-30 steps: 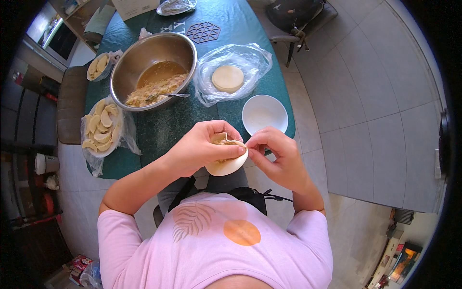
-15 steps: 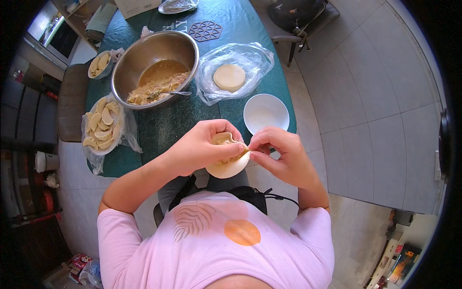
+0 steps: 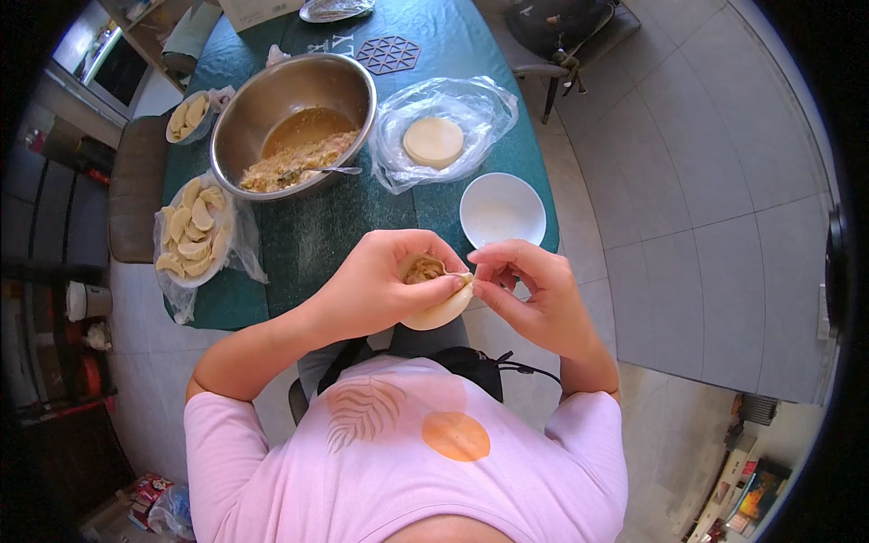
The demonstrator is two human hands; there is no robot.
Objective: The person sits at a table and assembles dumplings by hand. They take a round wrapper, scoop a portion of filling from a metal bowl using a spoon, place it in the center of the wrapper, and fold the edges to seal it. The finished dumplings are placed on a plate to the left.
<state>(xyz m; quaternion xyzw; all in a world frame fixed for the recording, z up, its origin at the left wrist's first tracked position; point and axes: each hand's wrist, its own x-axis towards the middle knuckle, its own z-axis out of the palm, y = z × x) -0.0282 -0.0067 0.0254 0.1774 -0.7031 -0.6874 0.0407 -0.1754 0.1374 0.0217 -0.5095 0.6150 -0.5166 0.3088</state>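
- Pale dough makes up the dumpling (image 3: 438, 314) between our hands, held up nearer to us than the metal bowl (image 3: 243, 118) and to its right; its filling (image 3: 422, 271) shows through the open mouth.
- We judge the step in hand to be closing the edge: the right end looks drawn together, the left end gapes.
- The next move, we think, calls for a pinch a little farther along the edge, with the filling kept clear of the seam.
- Our left hand (image 3: 385, 276) holds the dumpling, thumb across the near side, fingers curled behind the far side.
- Our right hand (image 3: 529, 294) has thumb and forefinger narrow at the right end; whether they press the dough, we cannot tell.
- Both our elbows bend outward, wrists turned in so the fingertips meet.
- Right of the metal bowl lie the round wrappers (image 3: 433, 142); left of it and nearer us, the folded dumplings (image 3: 193, 235).
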